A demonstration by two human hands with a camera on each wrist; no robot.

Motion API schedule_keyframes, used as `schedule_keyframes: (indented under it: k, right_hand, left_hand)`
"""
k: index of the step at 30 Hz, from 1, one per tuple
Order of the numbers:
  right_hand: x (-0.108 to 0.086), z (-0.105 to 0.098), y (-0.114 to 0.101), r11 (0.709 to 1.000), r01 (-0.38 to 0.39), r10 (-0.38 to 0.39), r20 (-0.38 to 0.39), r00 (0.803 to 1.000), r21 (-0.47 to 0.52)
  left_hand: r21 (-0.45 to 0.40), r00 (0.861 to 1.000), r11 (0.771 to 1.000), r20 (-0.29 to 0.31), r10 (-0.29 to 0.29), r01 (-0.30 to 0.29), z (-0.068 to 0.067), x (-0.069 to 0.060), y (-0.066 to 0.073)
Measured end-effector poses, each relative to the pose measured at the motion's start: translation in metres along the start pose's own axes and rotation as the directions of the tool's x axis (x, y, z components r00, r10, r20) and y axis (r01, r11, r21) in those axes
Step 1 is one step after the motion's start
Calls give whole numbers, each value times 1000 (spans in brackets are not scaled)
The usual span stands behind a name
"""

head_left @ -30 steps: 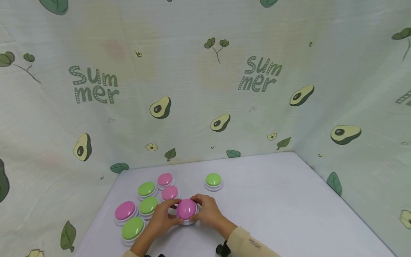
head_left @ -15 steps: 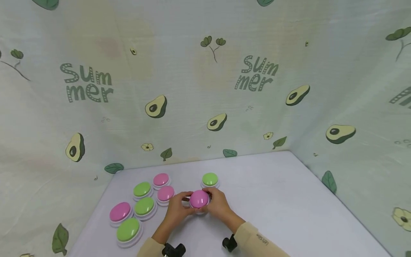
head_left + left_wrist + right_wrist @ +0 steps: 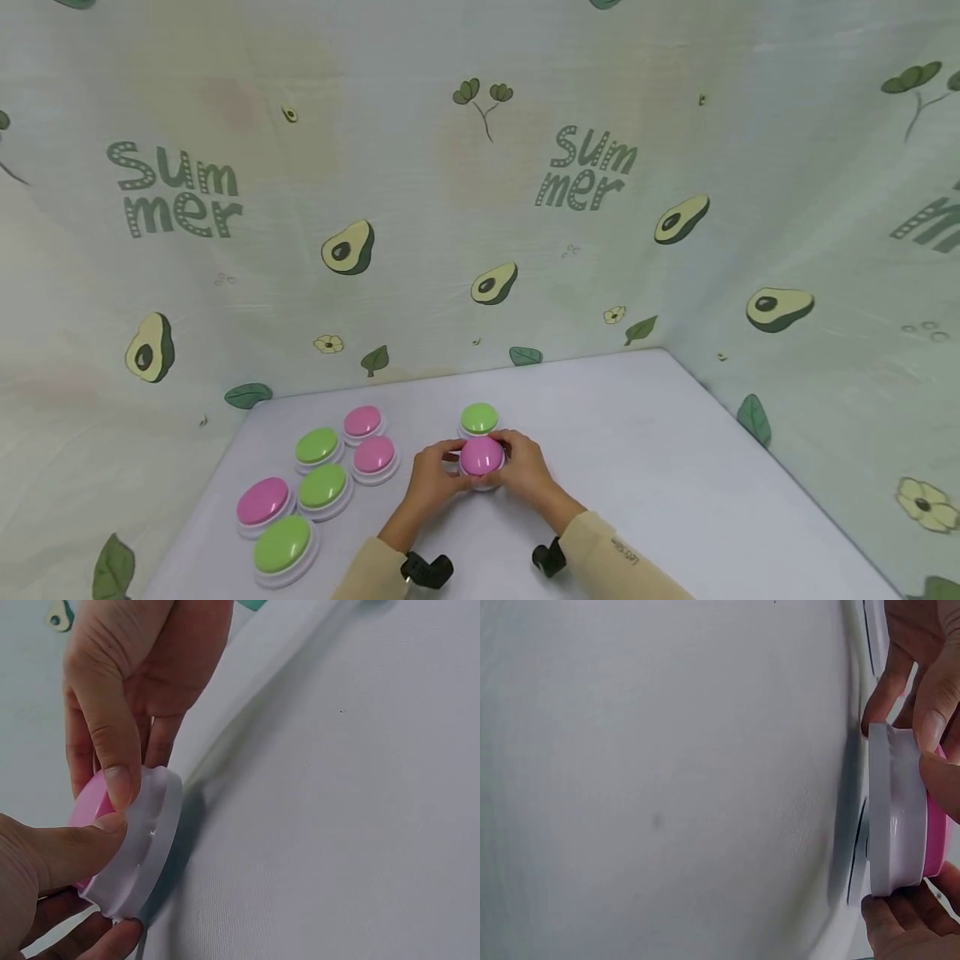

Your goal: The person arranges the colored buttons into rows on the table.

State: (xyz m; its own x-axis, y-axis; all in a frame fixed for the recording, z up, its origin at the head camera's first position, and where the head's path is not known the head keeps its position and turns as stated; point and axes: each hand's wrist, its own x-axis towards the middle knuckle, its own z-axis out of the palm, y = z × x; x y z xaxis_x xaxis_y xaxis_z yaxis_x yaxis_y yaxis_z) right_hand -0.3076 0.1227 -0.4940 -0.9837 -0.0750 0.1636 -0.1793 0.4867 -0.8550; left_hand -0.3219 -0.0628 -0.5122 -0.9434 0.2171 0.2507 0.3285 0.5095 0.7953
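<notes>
Both hands hold one pink button with a white base (image 3: 482, 457), just in front of a green button (image 3: 479, 418). My left hand (image 3: 432, 482) grips its left side and my right hand (image 3: 525, 472) its right side, thumbs meeting at the near edge. In the left wrist view the white base (image 3: 142, 840) stands on edge in the picture, with a shadow beside it. The right wrist view shows fingers at both ends of the base (image 3: 896, 817) and a shadow strip beside it, so it looks slightly raised from the table.
On the left of the white table (image 3: 637, 467) stand several buttons: pink ones (image 3: 362, 421) and green ones (image 3: 282, 544), grouped close together. A patterned cloth (image 3: 420, 167) hangs behind and at both sides. Black wrist devices (image 3: 427, 571) sit at the sleeves.
Both hands have carried the pink button right and away from the left group, up near the lone green button. The head view has shifted a little to the right.
</notes>
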Motion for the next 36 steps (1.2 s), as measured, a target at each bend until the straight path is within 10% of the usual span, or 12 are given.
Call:
schedule_keyframes:
  k: [36]
  right_hand:
    - [14,-44,31,994,-72,59,-162,985,-76]
  left_hand:
    - [-145,1000,989,27,15,-11,53,39,21]
